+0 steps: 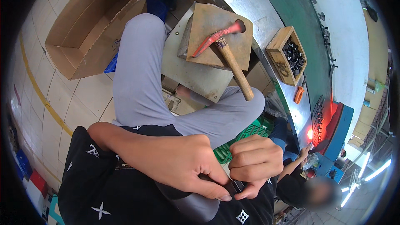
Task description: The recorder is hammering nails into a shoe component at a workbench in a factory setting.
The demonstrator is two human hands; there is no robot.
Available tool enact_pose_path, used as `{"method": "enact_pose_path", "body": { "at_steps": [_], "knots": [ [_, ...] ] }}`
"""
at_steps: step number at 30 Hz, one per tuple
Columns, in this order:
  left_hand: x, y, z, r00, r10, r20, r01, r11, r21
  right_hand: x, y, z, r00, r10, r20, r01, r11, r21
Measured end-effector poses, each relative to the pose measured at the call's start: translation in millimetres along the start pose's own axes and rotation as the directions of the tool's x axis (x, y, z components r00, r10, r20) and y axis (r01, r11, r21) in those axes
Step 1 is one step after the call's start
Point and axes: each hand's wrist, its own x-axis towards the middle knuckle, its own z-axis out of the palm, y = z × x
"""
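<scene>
Left hand [196, 164] on crosswise dark piece [199, 206]

From the left hand [187, 162] and right hand [256, 158], the way forward runs over the lap and between the left leg [139, 75] and right leg [225, 118] to the block [202, 25]. There the hammer [234, 68] lies across the top, its handle jutting past the near edge toward the right knee; the block's far left corner offers room. A wooden box [275, 45] obstructs the worktop [266, 21], with an orange-handled tool [298, 95] just beside it.
</scene>
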Motion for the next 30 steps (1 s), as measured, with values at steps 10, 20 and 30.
{"method": "enact_pose_path", "body": {
  "at_steps": [10,20,30],
  "knots": [
    [11.5,-14.6,19.4,0.989,0.074,-0.126,-0.133,0.818,-0.560,-14.1,-9.6,-23.2,0.974,0.205,-0.096,-0.208,0.978,-0.019],
    [9.7,-14.2,5.6,0.901,-0.177,-0.395,0.148,0.984,-0.104,-118.5,36.3,-39.2,0.368,0.363,-0.856,-0.795,0.600,-0.087],
    [14.8,1.1,13.9,0.881,-0.013,-0.472,0.092,0.985,0.146,-352.9,56.0,-282.2,0.128,-0.182,-0.975,-0.926,-0.375,-0.051]
  ]
}}
